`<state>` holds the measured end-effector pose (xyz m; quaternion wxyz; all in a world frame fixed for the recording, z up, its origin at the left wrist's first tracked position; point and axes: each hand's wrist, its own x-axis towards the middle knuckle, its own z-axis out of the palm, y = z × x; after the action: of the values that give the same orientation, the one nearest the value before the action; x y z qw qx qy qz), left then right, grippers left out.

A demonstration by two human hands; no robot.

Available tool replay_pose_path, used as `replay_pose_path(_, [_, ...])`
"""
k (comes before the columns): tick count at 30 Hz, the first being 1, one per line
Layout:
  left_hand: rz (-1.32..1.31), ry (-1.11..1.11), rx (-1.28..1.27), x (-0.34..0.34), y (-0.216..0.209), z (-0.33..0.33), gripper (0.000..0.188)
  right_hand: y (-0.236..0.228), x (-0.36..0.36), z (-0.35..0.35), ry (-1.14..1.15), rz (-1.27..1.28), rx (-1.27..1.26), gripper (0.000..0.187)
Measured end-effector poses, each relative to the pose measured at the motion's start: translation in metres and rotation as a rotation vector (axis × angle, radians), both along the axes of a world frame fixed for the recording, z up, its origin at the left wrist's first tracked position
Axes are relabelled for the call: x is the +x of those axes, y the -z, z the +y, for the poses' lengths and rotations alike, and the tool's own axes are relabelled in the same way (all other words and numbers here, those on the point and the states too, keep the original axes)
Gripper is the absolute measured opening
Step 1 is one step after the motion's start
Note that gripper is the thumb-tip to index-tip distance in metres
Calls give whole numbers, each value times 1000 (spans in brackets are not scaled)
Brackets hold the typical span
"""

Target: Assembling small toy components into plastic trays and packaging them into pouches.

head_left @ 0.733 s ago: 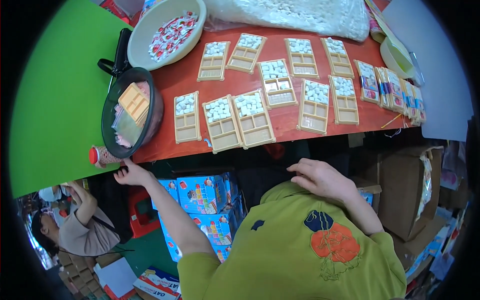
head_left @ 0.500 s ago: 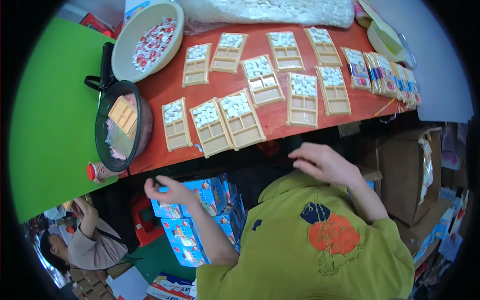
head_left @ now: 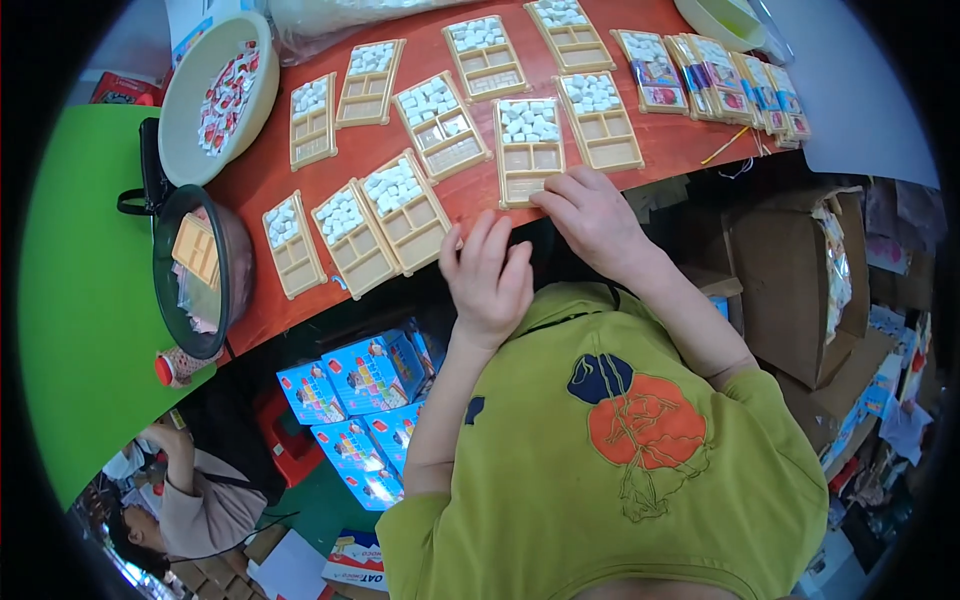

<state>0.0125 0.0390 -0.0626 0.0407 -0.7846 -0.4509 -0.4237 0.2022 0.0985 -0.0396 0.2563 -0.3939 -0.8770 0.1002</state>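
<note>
My right hand (head_left: pixel 600 222) is at the near right corner of a beige compartment tray (head_left: pixel 531 157), its fingers bent together on that corner. The tray lies flat, with white cubes (head_left: pixel 530 122) filling its far section. My left hand (head_left: pixel 490 285) has its fingers stretched and apart just off the table's front edge, holding nothing. Closest to it is another tray (head_left: pixel 415 222), which lies against a similar tray (head_left: pixel 357 252). Several more such trays lie flat on the red table (head_left: pixel 250 180), each with white cubes in the far part and bare near compartments.
Upper left stands a cream basin (head_left: pixel 262 110) of small red-and-white packets. A dark basin (head_left: pixel 240 270) holds beige trays. Filled packs (head_left: pixel 705 80) line the right side. Blue boxes (head_left: pixel 365 375) are stacked below, an open carton (head_left: pixel 790 290) is at right, and another person (head_left: pixel 205 510) sits lower left.
Both my hands have moved forward to the table's front edge, the left one also rightward; the right has reached a tray corner. The whole view has shifted, so the table appears further up and left.
</note>
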Motion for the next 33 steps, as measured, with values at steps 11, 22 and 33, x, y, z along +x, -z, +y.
replay_pose_path(11, [38,70,-138,14,-12,20,23,-13,22,18,-25,0,-58,21])
replay_pose_path(22, [44,-40,-164,0,-26,20,28,-60,158,153,562,4,319,14])
replay_pose_path(33, [37,126,-101,44,-47,51,32,-41,245,257,792,-368,-190,18])
